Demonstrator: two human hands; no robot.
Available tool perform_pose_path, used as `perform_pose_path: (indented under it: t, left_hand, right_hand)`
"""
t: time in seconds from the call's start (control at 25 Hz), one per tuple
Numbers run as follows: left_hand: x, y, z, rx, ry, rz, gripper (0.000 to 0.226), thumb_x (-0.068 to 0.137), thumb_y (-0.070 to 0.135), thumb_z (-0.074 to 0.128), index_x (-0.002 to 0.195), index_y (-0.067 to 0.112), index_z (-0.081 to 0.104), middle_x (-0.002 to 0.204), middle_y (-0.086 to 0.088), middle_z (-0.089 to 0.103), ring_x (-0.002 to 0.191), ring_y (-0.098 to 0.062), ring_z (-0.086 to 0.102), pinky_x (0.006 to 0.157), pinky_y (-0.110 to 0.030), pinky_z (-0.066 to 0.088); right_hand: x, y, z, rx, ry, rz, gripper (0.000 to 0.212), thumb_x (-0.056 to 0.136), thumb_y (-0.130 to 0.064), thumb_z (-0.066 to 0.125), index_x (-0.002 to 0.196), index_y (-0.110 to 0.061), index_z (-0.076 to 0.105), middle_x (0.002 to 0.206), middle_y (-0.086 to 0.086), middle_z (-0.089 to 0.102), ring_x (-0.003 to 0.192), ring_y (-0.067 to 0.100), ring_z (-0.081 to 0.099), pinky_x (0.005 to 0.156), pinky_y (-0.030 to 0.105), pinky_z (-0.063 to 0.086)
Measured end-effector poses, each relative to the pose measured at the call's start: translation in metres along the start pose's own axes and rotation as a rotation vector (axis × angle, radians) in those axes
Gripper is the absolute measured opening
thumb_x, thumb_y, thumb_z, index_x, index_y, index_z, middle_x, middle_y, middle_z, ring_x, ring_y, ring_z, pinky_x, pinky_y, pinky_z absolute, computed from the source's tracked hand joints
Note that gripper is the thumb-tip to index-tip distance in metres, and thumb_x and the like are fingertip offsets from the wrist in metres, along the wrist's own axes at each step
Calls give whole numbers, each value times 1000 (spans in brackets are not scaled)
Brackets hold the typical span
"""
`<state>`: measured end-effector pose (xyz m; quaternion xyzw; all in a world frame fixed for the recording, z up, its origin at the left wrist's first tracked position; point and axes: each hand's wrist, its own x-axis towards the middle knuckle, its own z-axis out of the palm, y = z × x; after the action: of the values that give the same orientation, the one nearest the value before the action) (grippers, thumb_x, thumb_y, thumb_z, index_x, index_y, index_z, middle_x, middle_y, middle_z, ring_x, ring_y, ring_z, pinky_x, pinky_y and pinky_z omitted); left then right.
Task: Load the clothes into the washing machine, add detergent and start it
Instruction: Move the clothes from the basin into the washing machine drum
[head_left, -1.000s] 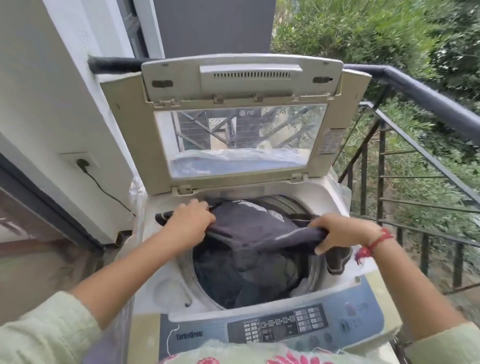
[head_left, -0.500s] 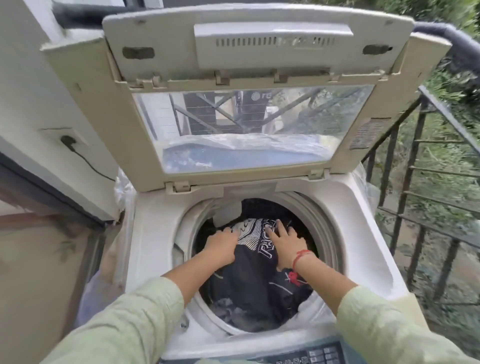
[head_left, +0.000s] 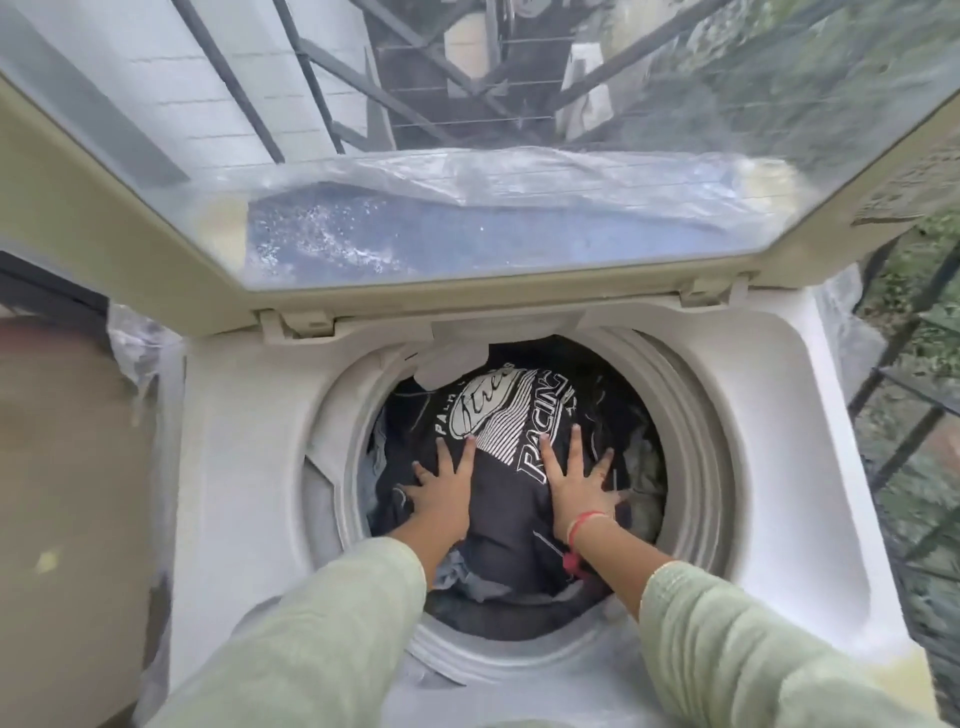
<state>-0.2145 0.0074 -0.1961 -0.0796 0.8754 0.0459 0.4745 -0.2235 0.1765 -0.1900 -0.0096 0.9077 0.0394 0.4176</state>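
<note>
Inside the drum (head_left: 680, 415), left hand (head_left: 441, 491) and right hand (head_left: 576, 486) press splayed fingers (head_left: 574, 447) on a black, white-lettered shirt (head_left: 511, 525).

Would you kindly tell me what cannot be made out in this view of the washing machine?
- Control panel: head view, cut off by the bottom edge.
- Clothes lower in the white round drum: head view, covered by the black T-shirt with white RACING print and by the flat left hand and right hand.
- Detergent: none in view.

Both hands (head_left: 441, 493) lie side by side on the clothes (head_left: 511, 525) in the drum (head_left: 691, 447), lid (head_left: 130, 270) raised behind.
</note>
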Motion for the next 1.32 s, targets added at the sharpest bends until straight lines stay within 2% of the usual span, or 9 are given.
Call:
perform_pose_path:
  t: [0.24, 0.36, 0.48, 0.56, 0.68, 0.76, 0.84, 1.12, 1.32]
  left_hand:
    - [1, -3, -23, -11, -105, 5, 132, 69, 18, 82, 141, 40, -27, 154, -9, -25, 141, -47, 2, 104, -71, 21]
    - [-23, -6, -41, 27, -140, 34, 124, 69, 28, 81, 146, 35, -17, 158, -11, -7, 142, -43, 5, 103, -75, 7]
    - [-63, -15, -66, 11, -115, 106, 93, 73, 48, 71, 147, 23, 21, 150, -6, 31, 143, -33, 16, 104, -73, 0]
    - [-100, -31, -77, -178, 50, 220, 68, 78, 53, 64, 136, 27, 40, 140, 2, 47, 134, -23, 37, 110, -65, 8]
    - [-174, -79, -75, -661, 648, 377, 25, 83, 46, 59, 104, 34, 62, 106, 18, 66, 106, -3, 58, 108, -43, 29]
    - [-216, -130, -63, -1028, 973, 415, 15, 82, 41, 57, 86, 29, 65, 84, 19, 68, 86, 5, 62, 87, -20, 43]
    - [-235, -185, -43, -1222, 1076, 346, 17, 80, 43, 55, 83, 28, 63, 83, 17, 67, 82, 5, 62, 73, -10, 44]
    - [-166, -372, 47, -1334, 808, -39, 12, 85, 18, 65, 92, 24, 59, 94, 12, 65, 97, -13, 62, 87, -33, 48]
    - [-69, -459, 75, -1096, 522, -125, 26, 84, 20, 63, 109, 14, 59, 112, -2, 66, 108, -22, 60, 86, -33, 46]
  right_hand:
    - [6, -1, -15, -84, -60, -6, 115, 81, -10, 65, 140, -40, -30, 148, 6, -41, 138, 52, -11, 95, 75, 28]
    - [-7, 13, -46, 6, -219, -95, 125, 70, -18, 78, 143, -41, -22, 151, 6, -35, 141, 49, 1, 102, 65, 32]
    - [-43, 20, -89, 242, -308, -188, 109, 66, -26, 83, 150, -18, 13, 155, 11, 20, 134, 35, 38, 99, 45, 43]
    - [-72, 10, -107, 356, -139, -254, 85, 74, -31, 78, 144, -13, 33, 145, 5, 42, 129, 24, 46, 104, 34, 39]
    - [-127, -37, -119, 683, 109, -417, 55, 81, -31, 71, 131, -22, 51, 132, -2, 55, 113, 14, 58, 97, 29, 47]
    - [-170, -85, -124, 889, 140, -586, 37, 84, -24, 69, 119, -22, 60, 117, -6, 64, 100, 11, 64, 87, 21, 51]
    - [-204, -138, -122, 970, 92, -750, 25, 85, -17, 68, 109, -21, 64, 107, -6, 68, 94, 14, 67, 84, 22, 53]
    - [-230, -339, -90, 840, -33, -842, 21, 83, -12, 70, 101, -23, 66, 100, -5, 68, 89, 14, 67, 80, 24, 54]
    - [-130, -473, -45, 940, -29, -555, 15, 82, -8, 68, 95, -15, 65, 85, -7, 66, 79, 8, 65, 72, 19, 53]
